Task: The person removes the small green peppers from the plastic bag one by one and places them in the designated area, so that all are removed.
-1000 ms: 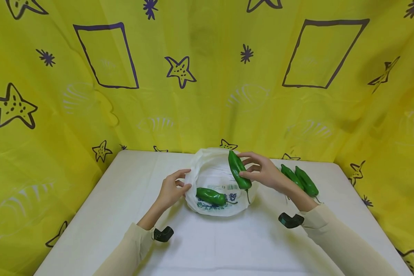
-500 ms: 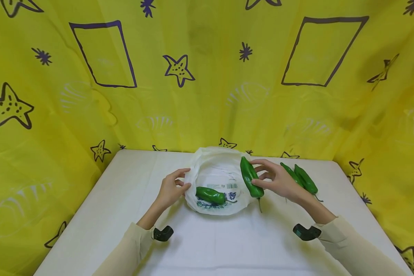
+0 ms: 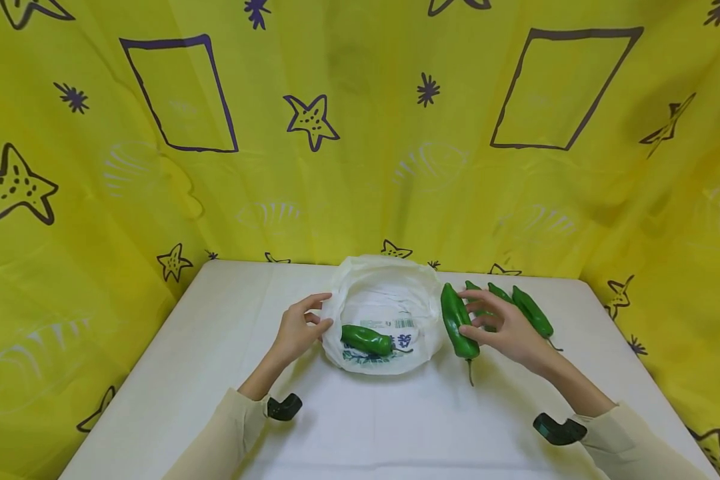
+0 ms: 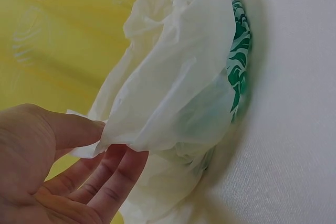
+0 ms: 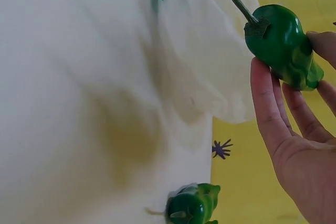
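My left hand (image 3: pixel 299 328) pinches the left rim of a thin white plastic bag (image 3: pixel 427 283), thumb on one side and fingers on the other in the left wrist view. The bag (image 4: pixel 168 77) stands with its mouth spread wide. Inside it lies a green pepper (image 3: pixel 366 340) over printed blue and green marks. Just right of the bag, my right hand (image 3: pixel 507 330) holds another green pepper (image 3: pixel 456 323), tip up and stem hanging down. The right wrist view shows this pepper (image 5: pixel 278 40) between thumb and fingertips, above the table.
Several more green peppers (image 3: pixel 533 312) lie on the white table (image 3: pixel 372 427) behind and right of my right hand, partly hidden by it. A yellow curtain (image 3: pixel 360 187) with drawn stars hangs around the table's back and sides.
My right hand has carried its pepper rightward and slightly nearer, from over the bag's mouth to beside its right rim. The left hand and the bag stay where they were.
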A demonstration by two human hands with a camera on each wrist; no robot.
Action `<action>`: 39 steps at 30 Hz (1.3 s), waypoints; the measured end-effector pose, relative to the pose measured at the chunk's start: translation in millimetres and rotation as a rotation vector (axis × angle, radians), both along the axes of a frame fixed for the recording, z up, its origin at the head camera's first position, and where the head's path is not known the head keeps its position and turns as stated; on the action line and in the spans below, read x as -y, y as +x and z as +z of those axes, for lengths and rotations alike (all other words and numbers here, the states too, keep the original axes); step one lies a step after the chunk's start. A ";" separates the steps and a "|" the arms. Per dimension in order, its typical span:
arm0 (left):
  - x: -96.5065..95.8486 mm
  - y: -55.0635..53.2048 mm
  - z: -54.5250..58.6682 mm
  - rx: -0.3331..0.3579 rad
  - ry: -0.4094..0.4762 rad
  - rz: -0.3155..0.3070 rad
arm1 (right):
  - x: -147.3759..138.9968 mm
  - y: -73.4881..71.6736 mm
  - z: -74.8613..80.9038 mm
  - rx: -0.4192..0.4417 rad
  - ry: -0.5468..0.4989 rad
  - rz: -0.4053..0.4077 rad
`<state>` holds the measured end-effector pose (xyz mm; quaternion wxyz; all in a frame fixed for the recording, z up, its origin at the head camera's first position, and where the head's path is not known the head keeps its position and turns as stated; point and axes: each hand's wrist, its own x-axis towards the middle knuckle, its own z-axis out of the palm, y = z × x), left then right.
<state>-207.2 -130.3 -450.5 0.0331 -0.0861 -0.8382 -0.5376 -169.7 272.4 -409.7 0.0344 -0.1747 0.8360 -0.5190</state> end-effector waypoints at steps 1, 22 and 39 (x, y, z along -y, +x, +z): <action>-0.1 -0.1 -0.1 0.000 -0.001 -0.001 | -1.4 1.9 -0.8 0.002 -0.001 -0.006; 1.3 0.6 1.7 0.009 0.000 0.010 | -32.5 33.7 -39.8 0.112 0.000 -0.166; -0.1 -1.1 0.7 0.021 -0.006 0.012 | -43.8 41.3 -64.3 0.161 -0.002 -0.235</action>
